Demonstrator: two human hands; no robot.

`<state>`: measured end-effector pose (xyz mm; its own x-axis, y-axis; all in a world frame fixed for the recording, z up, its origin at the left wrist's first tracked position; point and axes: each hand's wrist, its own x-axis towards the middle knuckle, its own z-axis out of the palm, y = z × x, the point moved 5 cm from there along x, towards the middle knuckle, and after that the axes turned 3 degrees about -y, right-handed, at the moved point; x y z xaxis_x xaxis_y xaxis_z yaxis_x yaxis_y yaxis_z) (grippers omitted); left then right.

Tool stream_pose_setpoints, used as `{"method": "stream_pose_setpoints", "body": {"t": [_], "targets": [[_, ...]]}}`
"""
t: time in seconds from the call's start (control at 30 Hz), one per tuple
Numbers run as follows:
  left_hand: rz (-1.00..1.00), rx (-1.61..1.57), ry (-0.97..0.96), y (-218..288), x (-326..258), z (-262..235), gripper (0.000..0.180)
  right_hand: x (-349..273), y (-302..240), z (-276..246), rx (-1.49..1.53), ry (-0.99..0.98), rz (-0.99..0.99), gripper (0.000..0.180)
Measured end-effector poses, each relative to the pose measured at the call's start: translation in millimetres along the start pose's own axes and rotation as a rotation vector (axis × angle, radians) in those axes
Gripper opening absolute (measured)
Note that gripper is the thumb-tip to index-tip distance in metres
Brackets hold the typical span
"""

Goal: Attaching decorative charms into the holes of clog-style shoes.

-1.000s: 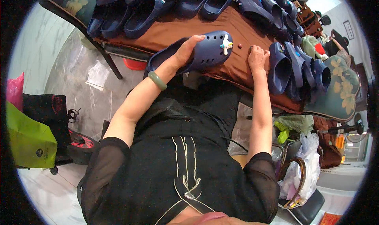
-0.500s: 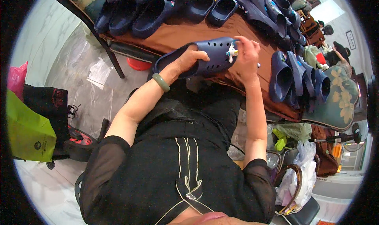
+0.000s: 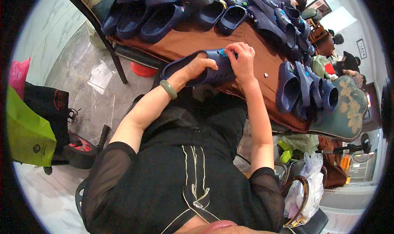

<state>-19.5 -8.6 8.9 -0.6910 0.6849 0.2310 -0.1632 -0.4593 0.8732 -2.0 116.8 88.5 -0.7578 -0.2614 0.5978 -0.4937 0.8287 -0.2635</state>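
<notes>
Left hand (image 3: 196, 68) grips the smooth, rounded navy foam clog (image 3: 205, 68) at upper centre, over the brown table (image 3: 193, 41); right hand (image 3: 242, 61) pinches its perforated toe, beside rows of matching clogs (image 3: 305, 88)

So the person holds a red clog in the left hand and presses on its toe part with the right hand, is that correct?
Not quite: the clog is dark blue, not red, as the head view shows. The rest stands: the left hand holds it above the brown table, and the right hand presses on its toe part.
</notes>
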Motion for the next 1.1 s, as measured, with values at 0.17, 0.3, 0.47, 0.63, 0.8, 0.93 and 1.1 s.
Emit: {"method": "stream_pose_setpoints", "body": {"t": [0.17, 0.3, 0.47, 0.63, 0.8, 0.93, 1.1], "targets": [[0.064, 0.031, 0.041, -1, 1, -4, 0.039, -17, -20, -2, -0.234, 0.139, -0.24, 0.008], [0.023, 0.025, 0.058, -1, 0, -5, 0.035, -20, -35, -11, -0.284, 0.082, -0.236, 0.014], [0.076, 0.21, 0.075, 2, 3, -7, 0.026, -20, -34, -4, -0.39, 0.008, -0.23, 0.016], [0.121, 0.246, 0.077, 2, 3, -6, 0.019, -27, -40, 2, -0.464, 0.024, -0.213, 0.02], [0.121, 0.391, 0.031, 4, 7, -8, 0.016, -35, -35, 7, -0.48, 0.061, -0.183, 0.022], [0.116, 0.403, 0.009, 6, 9, -7, 0.015, -34, -22, 16, -0.404, 0.085, -0.164, 0.022], [0.057, 0.37, 0.056, 7, 15, -9, 0.011, -19, 8, 3, -0.064, -0.014, -0.065, 0.017]]}}
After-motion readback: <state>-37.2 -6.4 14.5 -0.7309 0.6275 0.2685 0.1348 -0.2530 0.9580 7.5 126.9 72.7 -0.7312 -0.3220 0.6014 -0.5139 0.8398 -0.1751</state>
